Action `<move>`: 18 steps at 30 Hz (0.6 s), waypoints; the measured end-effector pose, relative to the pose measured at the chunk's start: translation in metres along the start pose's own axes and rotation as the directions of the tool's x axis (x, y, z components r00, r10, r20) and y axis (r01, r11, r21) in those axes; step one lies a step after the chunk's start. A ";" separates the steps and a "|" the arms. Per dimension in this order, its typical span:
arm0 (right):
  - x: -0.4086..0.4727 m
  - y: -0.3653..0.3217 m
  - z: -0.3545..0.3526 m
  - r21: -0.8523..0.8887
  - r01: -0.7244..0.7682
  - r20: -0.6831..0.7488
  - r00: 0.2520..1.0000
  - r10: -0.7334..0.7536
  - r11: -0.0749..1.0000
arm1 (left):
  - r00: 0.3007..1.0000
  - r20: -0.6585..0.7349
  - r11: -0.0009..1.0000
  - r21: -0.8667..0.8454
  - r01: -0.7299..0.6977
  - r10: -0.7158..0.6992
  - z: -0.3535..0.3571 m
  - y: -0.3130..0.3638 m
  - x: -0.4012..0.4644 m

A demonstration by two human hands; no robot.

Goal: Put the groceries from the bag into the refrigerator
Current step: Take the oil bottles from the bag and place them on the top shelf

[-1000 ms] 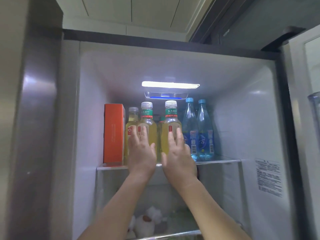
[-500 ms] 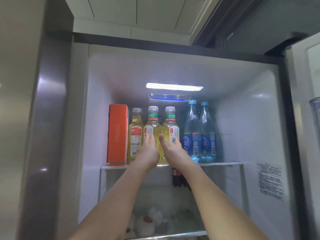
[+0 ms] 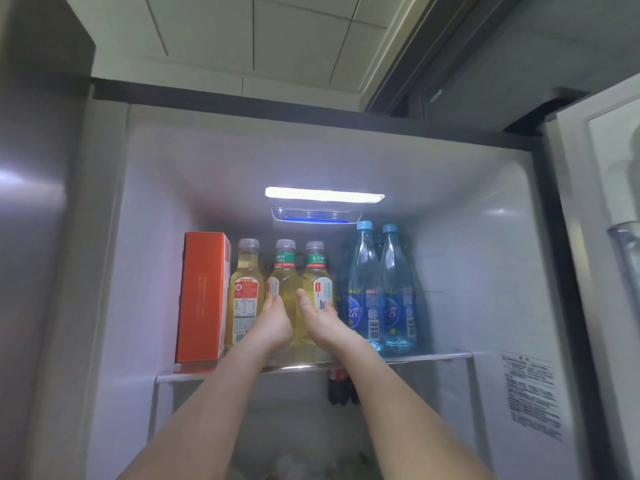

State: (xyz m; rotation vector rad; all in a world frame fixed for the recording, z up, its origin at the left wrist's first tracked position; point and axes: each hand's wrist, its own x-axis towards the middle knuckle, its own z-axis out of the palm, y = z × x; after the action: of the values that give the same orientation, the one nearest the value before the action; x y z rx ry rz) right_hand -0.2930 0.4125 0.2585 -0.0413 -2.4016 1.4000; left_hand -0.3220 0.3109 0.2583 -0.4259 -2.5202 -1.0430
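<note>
Three yellow tea bottles stand in a row on the refrigerator's top glass shelf (image 3: 433,356). My left hand (image 3: 273,323) wraps the lower left side of the middle tea bottle (image 3: 284,271). Beside it, my right hand (image 3: 320,317) curls around the lower part of the right tea bottle (image 3: 317,271), fingers across its label. The left tea bottle (image 3: 246,289), with a red label, stands free. Both forearms reach up from below. No bag is in view.
An orange box (image 3: 202,296) stands at the shelf's left end. Two blue water bottles (image 3: 381,289) stand right of the tea. Dark bottle tops (image 3: 341,389) show on the shelf below. The open door (image 3: 606,271) is at the right, a steel panel (image 3: 34,237) at the left.
My hands went from flat against the bottle fronts to wrapped around their lower parts. The two tea bottles moved deeper onto the shelf, in line with the left one.
</note>
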 end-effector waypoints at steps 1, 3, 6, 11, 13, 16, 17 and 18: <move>-0.002 0.000 -0.005 -0.003 0.004 -0.001 1.000 -0.004 1.000 | 1.000 -0.006 1.000 -0.006 -0.001 0.001 0.001 0.000 0.001; -0.003 0.000 -0.016 -0.038 0.022 0.009 1.000 -0.021 0.999 | 1.000 -0.026 1.000 -0.005 -0.012 0.012 0.002 -0.003 0.004; -0.002 0.004 -0.034 -0.113 -0.001 -0.007 1.000 0.000 0.994 | 0.998 -0.062 1.000 0.003 -0.031 0.031 0.003 -0.006 0.007; 0.013 0.016 -0.041 -0.055 -0.039 -0.025 0.999 0.038 0.998 | 0.990 -0.137 0.999 -0.024 -0.044 0.040 0.003 -0.003 0.002; 0.017 0.020 -0.043 -0.029 -0.039 -0.026 0.999 0.039 0.999 | 0.984 -0.168 0.998 -0.024 -0.056 0.051 0.000 -0.002 0.001; 0.018 0.022 -0.044 -0.006 -0.046 -0.028 0.999 0.046 0.999 | 0.965 -0.242 0.994 -0.028 -0.108 0.098 -0.006 -0.001 -0.003; 0.018 0.023 -0.045 -0.002 -0.046 -0.021 0.999 0.046 0.999 | 0.957 -0.263 0.991 -0.022 -0.130 0.120 -0.009 -0.001 -0.006; 0.017 0.024 -0.045 -0.003 -0.043 -0.018 0.999 0.043 0.999 | 0.951 -0.277 0.989 -0.016 -0.147 0.137 -0.011 0.000 -0.009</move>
State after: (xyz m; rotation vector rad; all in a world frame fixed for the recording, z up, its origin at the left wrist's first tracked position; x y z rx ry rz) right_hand -0.2984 0.4660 0.2636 -0.1068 -2.4021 1.4090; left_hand -0.3113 0.3022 0.2615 -0.4324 -2.1944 -1.0173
